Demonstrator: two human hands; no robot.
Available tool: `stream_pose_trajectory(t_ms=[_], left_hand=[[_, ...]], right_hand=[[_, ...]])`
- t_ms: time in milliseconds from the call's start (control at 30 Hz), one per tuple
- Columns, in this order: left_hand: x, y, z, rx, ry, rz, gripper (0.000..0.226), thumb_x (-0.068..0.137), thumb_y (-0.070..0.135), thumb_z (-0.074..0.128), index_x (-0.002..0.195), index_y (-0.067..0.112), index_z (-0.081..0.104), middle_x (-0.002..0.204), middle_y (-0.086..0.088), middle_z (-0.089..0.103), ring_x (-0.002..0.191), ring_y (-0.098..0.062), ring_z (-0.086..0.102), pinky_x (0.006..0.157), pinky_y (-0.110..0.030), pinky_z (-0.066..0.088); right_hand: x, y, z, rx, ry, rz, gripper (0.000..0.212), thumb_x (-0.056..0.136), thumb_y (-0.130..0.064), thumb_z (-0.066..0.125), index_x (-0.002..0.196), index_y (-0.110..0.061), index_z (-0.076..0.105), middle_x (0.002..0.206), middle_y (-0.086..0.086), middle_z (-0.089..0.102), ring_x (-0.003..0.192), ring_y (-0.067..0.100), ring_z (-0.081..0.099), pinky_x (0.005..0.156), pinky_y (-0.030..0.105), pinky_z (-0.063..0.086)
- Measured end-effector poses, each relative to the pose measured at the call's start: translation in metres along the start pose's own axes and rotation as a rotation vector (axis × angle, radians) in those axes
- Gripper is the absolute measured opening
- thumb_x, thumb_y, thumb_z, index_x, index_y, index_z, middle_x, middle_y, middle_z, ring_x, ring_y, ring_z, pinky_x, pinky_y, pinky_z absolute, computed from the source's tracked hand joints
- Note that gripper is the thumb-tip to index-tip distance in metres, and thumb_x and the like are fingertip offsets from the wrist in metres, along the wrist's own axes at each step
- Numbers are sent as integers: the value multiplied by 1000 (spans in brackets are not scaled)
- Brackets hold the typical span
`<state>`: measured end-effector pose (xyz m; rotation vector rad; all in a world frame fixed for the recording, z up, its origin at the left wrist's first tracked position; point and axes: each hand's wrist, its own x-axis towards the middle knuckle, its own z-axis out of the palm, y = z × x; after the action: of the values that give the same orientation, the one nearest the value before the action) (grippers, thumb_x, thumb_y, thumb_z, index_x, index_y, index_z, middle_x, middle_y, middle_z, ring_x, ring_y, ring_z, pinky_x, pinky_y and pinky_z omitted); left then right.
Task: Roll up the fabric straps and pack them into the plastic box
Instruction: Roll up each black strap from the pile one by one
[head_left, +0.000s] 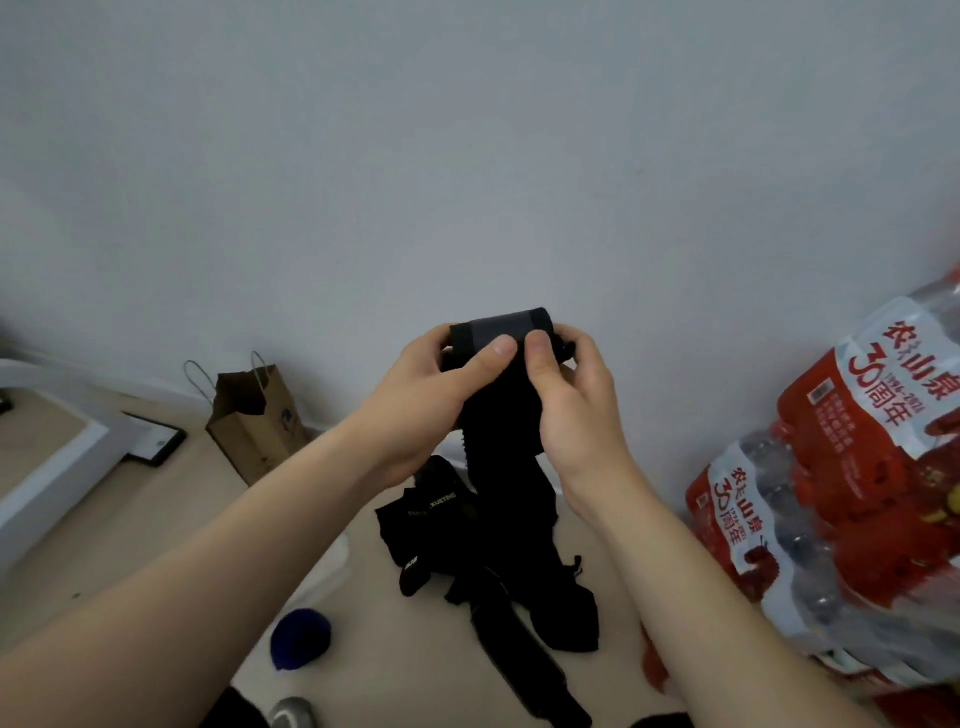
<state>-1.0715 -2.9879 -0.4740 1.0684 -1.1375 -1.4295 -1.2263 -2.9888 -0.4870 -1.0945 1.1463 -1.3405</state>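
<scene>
Rolling in progress: the left hand (431, 400) and right hand (576, 410), fingers and thumbs curled round the partly wound black strap (501, 328), hold it above the heap of unrolled straps (467, 545) on the floor, tail hanging toward the heap; judged early, no plastic box plainly visible.

A left hand (441, 384) and right hand (576, 400) hold a black fabric strap (498, 325) before the wall (467, 156), its tail hanging to a heap of black straps (457, 545) on the floor (156, 519) below. A brown paper bag (254, 421) stands left against the wall, red shrink-wrapped water-bottle packs (857, 467) stacked right, a blue ball (300, 638) left of the heap
</scene>
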Motion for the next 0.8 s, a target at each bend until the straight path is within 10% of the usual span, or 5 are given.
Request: stream_pose_trajectory(t_ms=[300, 433, 567, 800], left_hand=[[-30, 7, -25, 121, 128, 99, 44, 99, 7, 76, 130, 31, 58, 121, -3, 66, 112, -32, 72, 90, -55, 65], [-33, 9, -37, 157, 21, 184, 51, 96, -6, 73, 128, 33, 65, 126, -6, 67, 113, -32, 72, 90, -56, 65], [-32, 10, -42, 261, -17, 268, 56, 89, -10, 74, 121, 36, 70, 120, -1, 69, 108, -27, 73, 87, -44, 66], [-32, 12, -32, 64, -64, 68, 23, 100, 44, 71, 94, 24, 64, 94, 0, 70, 77, -19, 68, 69, -38, 57]], right_hand=[[-12, -5, 14, -124, -121, 152, 46, 106, -34, 67, 149, -26, 52, 123, 6, 77, 109, 21, 77, 96, 43, 62], [-15, -11, 18, -34, -186, 260, 40, 107, -45, 59, 139, -21, 66, 115, 7, 75, 88, 19, 78, 64, 29, 59], [-22, -9, 23, -90, -186, 211, 44, 109, -58, 52, 128, -24, 72, 112, 3, 81, 98, 21, 79, 68, 31, 60], [-40, -6, 14, -156, -181, 69, 26, 113, -33, 56, 138, -27, 59, 119, 12, 77, 106, 27, 78, 86, 40, 63]])
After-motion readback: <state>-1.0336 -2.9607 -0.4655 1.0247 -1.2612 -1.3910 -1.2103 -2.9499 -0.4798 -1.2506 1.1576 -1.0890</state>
